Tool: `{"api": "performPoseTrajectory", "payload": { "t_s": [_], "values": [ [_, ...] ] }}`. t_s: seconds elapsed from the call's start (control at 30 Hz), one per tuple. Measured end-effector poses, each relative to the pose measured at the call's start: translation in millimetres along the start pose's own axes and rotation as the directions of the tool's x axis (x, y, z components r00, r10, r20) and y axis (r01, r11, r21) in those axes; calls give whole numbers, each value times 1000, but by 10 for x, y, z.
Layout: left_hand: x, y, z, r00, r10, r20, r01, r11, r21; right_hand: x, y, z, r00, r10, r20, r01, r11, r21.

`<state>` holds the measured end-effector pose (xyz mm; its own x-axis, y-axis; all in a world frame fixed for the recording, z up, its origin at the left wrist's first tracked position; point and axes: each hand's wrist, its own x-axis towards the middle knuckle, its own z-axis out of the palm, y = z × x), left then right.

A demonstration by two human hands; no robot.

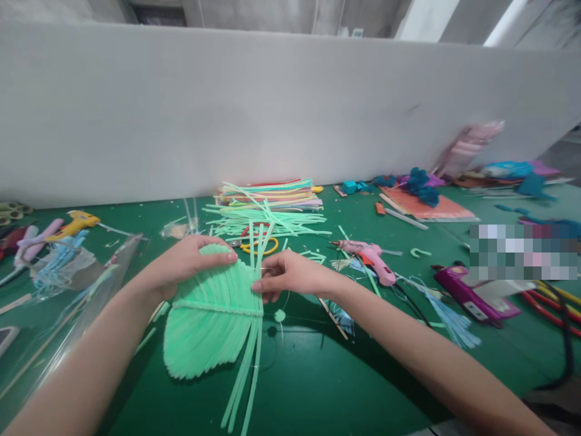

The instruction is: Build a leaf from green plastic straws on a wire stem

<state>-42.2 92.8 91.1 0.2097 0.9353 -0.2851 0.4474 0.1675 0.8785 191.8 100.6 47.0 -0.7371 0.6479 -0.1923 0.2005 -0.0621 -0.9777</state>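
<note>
My left hand [193,260] grips the upper left edge of a light green leaf shape [206,339] made of pipe cleaners laid side by side, with a raised midrib across it. Several loose green pipe cleaners [242,378] cross the leaf's right end and hang down past it. My right hand [284,275] pinches these pipe cleaners near that end, thumb and fingers together. Just below it, a small green tuft [280,316] hangs on a thin thread or wire. Behind the hands lie yellow-handled scissors [261,245], partly covered by pipe cleaners.
Green pipe cleaners [281,223] lie before a multicoloured bundle [272,192] at the white partition [272,109]. A pink glue gun [370,254] and a purple tool [474,293] with cables lie right; a yellow glue gun [77,224] and plastic bag [91,321] lie left.
</note>
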Motion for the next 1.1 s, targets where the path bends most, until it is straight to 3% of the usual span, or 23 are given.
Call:
{"api": "performPoseTrajectory", "payload": {
  "t_s": [0.17,0.3,0.67,0.83,1.1],
  "values": [
    [4,-13,-47,998,-12,-65,5,995,-96,-44,-49,-55,995,45,89,-43,999,-23],
    [19,-41,-81,996,-25,-82,11,986,-165,-54,-76,-54,998,15,56,-14,1000,-23],
    [6,-26,-94,995,-4,-103,-12,989,-149,-20,-4,74,993,120,-24,-115,984,139],
    [9,-15,-73,989,3,-145,-24,990,-142,-12,10,81,993,94,-72,-81,984,161],
    [-10,20,-67,990,-18,-141,-7,985,-172,-32,-37,77,995,92,-35,-84,980,181]
  ]
}}
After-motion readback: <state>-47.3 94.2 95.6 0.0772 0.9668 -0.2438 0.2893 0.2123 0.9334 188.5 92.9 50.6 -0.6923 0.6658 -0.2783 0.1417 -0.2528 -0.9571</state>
